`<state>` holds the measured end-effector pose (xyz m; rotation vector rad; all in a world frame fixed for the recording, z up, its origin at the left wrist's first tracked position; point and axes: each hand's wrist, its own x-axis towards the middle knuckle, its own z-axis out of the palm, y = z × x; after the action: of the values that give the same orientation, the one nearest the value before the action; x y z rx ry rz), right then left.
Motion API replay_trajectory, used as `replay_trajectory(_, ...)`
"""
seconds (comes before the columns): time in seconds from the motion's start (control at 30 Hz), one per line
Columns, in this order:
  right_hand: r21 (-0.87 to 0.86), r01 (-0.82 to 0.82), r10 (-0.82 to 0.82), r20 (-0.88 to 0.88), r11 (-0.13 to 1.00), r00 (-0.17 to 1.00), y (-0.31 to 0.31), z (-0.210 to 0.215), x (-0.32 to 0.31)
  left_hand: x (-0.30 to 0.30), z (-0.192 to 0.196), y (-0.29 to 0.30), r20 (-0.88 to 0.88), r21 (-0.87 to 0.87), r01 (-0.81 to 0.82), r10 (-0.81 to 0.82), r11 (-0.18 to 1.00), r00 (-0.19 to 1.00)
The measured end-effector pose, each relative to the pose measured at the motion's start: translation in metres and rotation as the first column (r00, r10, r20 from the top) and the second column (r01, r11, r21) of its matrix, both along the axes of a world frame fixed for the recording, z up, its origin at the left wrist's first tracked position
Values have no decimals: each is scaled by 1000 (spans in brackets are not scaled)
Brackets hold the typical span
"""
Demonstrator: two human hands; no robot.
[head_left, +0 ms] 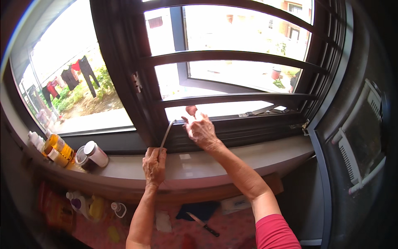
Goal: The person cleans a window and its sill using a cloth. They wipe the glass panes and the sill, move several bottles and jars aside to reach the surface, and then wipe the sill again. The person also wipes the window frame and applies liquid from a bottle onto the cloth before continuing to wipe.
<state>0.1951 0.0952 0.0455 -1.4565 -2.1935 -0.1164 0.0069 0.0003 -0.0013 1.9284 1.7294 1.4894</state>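
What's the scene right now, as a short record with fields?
Left hand: closed on thin strip
Strip direction: slants up toward the lower window rail
Right hand: at the gap under the lowest window bar; grip unclear
Sill, left end: white-lidded jar, amber bottle
Below sill: knife overlapping dark blue cloth

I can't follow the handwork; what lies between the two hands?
In the head view, a thin pale strip runs from the left hand toward the dark window rail near the right hand.
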Motion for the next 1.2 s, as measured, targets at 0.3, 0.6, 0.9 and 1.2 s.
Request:
replay_trajectory(0.3, 388, -190, 219, -31, 902, 975, -55, -45, -54, -8, 2, 0, -58, 17, -20, 21, 1000, 998)
replay_trajectory(0.6, 327, 87, -9, -233, 941, 972, -78, -19, 83, -11, 2, 0, -58, -28, 33, -35, 999, 998)
replay_trajectory(0.9, 114, 702, -638, -335, 703, 693, -83, -53, 173, -10, 5, -2, 1, 3, 53, -53, 999, 999)
replay_trajectory(1.2, 108, -61, 84, -227, 992, 970, -82, -42, -6, -11, 2, -3, 58, 42, 31, -33, 999, 998)
